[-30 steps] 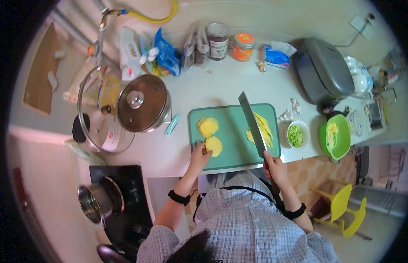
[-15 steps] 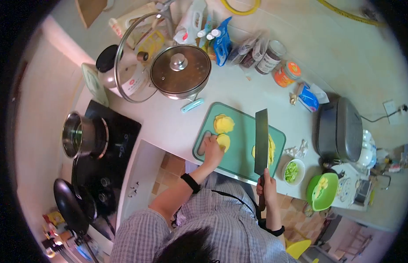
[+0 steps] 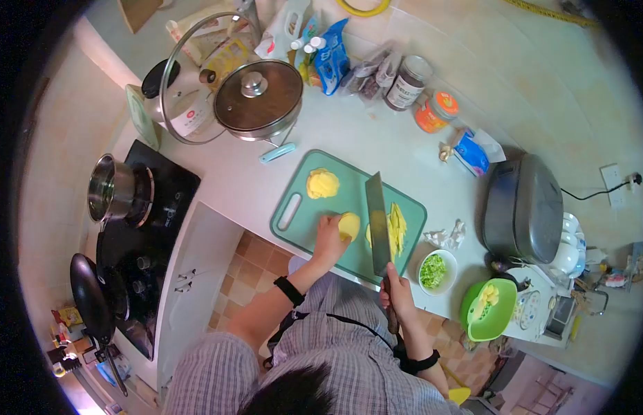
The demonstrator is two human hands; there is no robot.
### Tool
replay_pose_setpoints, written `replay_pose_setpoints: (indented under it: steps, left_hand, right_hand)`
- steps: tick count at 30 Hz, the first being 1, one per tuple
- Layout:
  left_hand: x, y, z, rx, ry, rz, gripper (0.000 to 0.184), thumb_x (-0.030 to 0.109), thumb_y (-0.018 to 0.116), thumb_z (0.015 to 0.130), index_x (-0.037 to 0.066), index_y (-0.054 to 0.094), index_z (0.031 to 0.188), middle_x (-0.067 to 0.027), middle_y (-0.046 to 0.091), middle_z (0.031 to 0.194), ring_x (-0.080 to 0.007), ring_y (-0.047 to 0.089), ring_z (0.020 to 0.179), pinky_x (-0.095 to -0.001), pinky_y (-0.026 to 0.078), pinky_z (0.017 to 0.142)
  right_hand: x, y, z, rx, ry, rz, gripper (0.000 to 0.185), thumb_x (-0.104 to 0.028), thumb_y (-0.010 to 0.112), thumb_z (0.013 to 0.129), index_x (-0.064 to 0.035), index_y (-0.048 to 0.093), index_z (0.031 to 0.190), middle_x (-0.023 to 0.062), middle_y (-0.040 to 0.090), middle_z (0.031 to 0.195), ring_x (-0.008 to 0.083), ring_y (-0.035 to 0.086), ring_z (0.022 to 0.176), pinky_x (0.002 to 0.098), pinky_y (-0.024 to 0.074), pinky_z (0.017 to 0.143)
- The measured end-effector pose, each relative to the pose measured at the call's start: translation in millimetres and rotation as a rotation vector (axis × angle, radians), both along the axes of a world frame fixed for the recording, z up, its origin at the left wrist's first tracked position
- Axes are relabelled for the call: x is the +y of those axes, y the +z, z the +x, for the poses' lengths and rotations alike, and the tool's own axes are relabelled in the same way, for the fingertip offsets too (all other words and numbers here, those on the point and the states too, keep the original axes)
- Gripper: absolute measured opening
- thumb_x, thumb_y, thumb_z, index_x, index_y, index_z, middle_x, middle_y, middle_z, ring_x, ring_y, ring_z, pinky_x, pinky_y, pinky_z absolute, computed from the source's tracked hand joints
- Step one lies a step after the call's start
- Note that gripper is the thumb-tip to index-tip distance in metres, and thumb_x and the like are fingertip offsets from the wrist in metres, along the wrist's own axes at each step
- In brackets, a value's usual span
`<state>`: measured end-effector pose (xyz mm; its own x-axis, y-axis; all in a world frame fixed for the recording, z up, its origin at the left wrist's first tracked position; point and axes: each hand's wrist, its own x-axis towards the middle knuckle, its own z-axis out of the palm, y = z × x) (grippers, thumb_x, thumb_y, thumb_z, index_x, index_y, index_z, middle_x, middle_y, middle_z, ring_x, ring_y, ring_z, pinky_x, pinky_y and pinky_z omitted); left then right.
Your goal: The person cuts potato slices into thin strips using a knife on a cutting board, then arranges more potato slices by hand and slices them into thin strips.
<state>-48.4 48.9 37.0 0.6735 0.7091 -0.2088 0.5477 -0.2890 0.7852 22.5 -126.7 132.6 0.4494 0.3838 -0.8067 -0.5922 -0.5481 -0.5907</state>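
Note:
On the green cutting board, my left hand has its fingers closed on a small stack of round yellow slices. My right hand is wrapped round the handle of a cleaver, whose broad blade stands over the board just right of the stack. Thin yellow strips lie on the board beyond the blade and are partly hidden by it. A second pile of yellow slices sits near the board's upper left, apart from both hands.
A bowl of chopped greens and a green basket stand on the right. A lidded pan is behind the board at left. Farther left is a black stove with a pot. A grey appliance stands at back right.
The view has turned and shifted. My left hand has moved the slice stack rightward across the board, away from the other pile and closer to the cleaver.

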Motion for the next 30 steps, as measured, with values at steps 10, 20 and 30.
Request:
replay_pose_setpoints:
  steps: [10, 20, 30]
  left_hand:
    - [2.9, 12.7, -9.0, -0.101, -0.201, 0.237, 0.081, 0.007, 0.074, 0.059, 0.006, 0.034, 0.130, -0.0169, 0.037, 0.123, -0.0349, 0.040, 0.112, -0.0398, 0.038, 0.094]
    - [42.0, 17.6, 12.8, -0.059, -0.614, 0.382, 0.072, 0.011, 0.076, 0.053, 0.005, 0.045, 0.118, -0.0098, 0.044, 0.115, -0.0277, 0.041, 0.109, -0.0371, 0.039, 0.089]
    - [49.1, 21.6, 11.1, -0.048, -0.639, 0.299, 0.074, 0.017, 0.076, 0.060, 0.000, 0.039, 0.122, -0.0152, 0.042, 0.114, -0.0336, 0.041, 0.110, -0.0390, 0.038, 0.093]
  right_hand:
    - [4.6, -10.0, 7.8, 0.055, 0.027, 0.036, 0.056, -0.056, 0.045, 0.085, -0.0063, 0.044, 0.060, 0.0014, 0.039, 0.046, 0.0119, 0.038, 0.036, 0.0258, 0.0322, 0.035]
    - [22.7, -19.5, -2.8, 0.045, -0.063, 0.027, 0.058, -0.057, 0.044, 0.085, -0.0060, 0.043, 0.057, 0.0027, 0.039, 0.045, 0.0131, 0.038, 0.035, 0.0262, 0.0330, 0.035]
    - [40.4, -27.5, -17.8, 0.032, -0.165, 0.021, 0.057, -0.055, 0.044, 0.087, -0.0058, 0.043, 0.057, 0.0029, 0.040, 0.046, 0.0130, 0.038, 0.036, 0.0264, 0.0318, 0.035]
